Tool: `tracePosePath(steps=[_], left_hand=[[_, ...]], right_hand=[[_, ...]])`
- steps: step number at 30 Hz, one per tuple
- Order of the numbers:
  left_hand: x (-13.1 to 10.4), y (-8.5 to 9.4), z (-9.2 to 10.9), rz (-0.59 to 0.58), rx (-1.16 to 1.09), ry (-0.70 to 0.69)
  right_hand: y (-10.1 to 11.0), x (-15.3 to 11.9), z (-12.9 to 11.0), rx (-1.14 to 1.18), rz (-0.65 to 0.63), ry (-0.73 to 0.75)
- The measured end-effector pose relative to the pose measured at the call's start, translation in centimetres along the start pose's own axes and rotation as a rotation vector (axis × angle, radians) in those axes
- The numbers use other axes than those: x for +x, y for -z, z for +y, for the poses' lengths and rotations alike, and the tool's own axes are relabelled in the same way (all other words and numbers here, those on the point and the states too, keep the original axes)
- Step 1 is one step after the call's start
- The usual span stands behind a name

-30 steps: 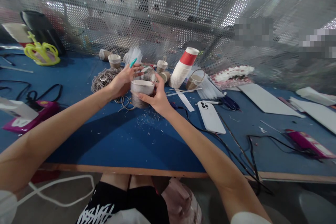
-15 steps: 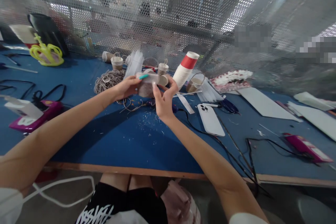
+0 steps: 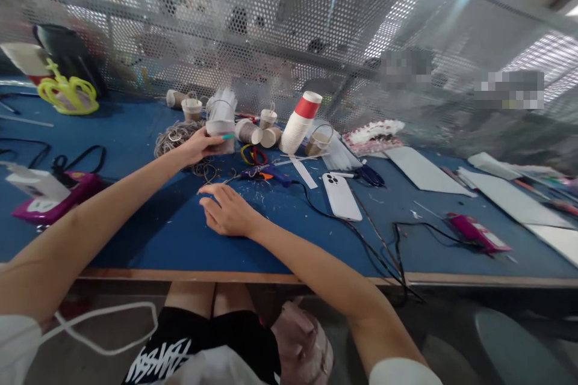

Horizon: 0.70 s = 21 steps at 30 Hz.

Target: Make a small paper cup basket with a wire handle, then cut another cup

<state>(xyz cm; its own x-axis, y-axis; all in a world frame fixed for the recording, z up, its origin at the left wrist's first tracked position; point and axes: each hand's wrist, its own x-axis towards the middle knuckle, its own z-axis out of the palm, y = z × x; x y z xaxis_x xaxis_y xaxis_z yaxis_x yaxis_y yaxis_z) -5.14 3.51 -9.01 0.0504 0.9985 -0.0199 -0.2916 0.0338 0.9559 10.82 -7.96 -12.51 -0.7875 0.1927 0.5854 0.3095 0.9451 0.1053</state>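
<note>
My left hand [image 3: 208,143] grips a paper cup [image 3: 220,127] with a pale rim and a grey-looking lower part, held in front of a bundle of translucent white strips [image 3: 224,102]. Part of the cup is behind my fingers. My right hand [image 3: 228,210] is low over the blue tabletop, holding nothing I can see, its fingers loosely bent and apart. Just beyond it are loose cord ends and a blue glue gun [image 3: 280,177] with an orange part. Tangled grey cord [image 3: 174,137] lies left of the cup.
Several small cord-wrapped cups, including one with a handle [image 3: 318,141], stand or lie near a leaning paper-cup stack [image 3: 295,129]. A white phone [image 3: 342,196] and black cables lie to the right. A yellow crown-shaped piece [image 3: 68,95] and magenta device [image 3: 58,197] are left.
My right hand has let go of the cup and dropped down and left to the tabletop. My left hand has carried the cup slightly left. The view has shifted a little to the right.
</note>
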Motion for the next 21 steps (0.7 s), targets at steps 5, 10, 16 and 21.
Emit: tracePosePath(steps=[5,10,16,21], left_hand=[[0.0,-0.7,-1.1,-0.016,0.066,-0.005],[2.4,-2.1,0.3,-0.084,0.014,0.046],[6.6,-3.2,1.3,-0.178,0.144,0.23],[7.9,-3.6,1.2,-0.218,0.238,0.1]], right_hand=[[-0.1,0.3,0.6,0.074,-0.151,-0.037],[0.0,0.5,0.5,0.01,-0.27,0.091],[-0.1,0.5,0.7,-0.007,-0.268,0.068],[-0.1,0.6,0.6,-0.002,-0.283,0.061]])
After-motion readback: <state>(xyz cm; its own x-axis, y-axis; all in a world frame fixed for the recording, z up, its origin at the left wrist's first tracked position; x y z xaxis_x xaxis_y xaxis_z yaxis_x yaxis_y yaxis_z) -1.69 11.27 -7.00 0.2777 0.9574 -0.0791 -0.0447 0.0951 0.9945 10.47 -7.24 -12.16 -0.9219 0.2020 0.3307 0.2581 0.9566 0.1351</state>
